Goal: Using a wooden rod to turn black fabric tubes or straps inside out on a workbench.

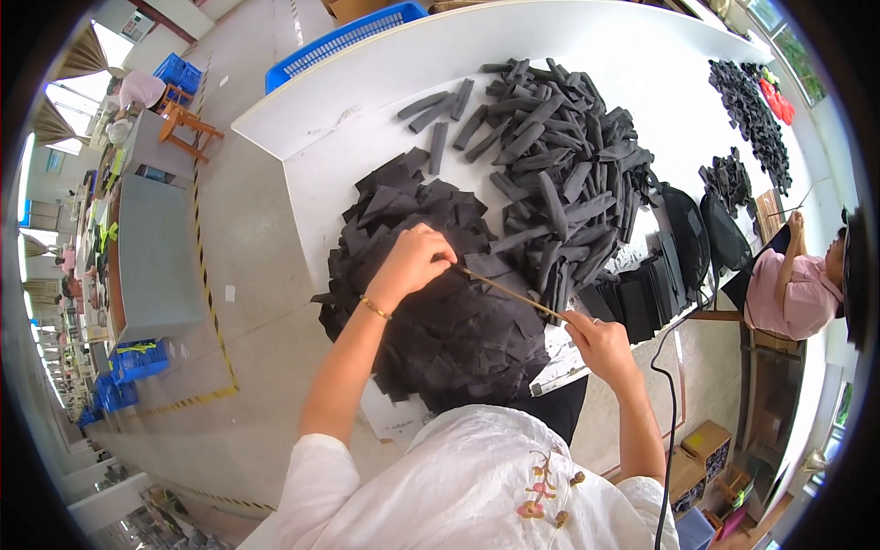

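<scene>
The step in hand looks like working a small dark fabric piece at the end of a thin tan rod; the next move seems to call for the left fingers to steady the cloth while the right hand guides the rod.

The rod slants across the centre of the frame, from the left hand down to the right hand. The right hand is closed around its lower end; the left is curled shut at its upper end (whether on the rod or a dark scrap, I cannot tell).

Beneath the left hand lies a big heap of flat black fabric pieces. Above, toward the upper centre, a pile of dark grey tubular fabric strips covers part of the white desk.
</scene>
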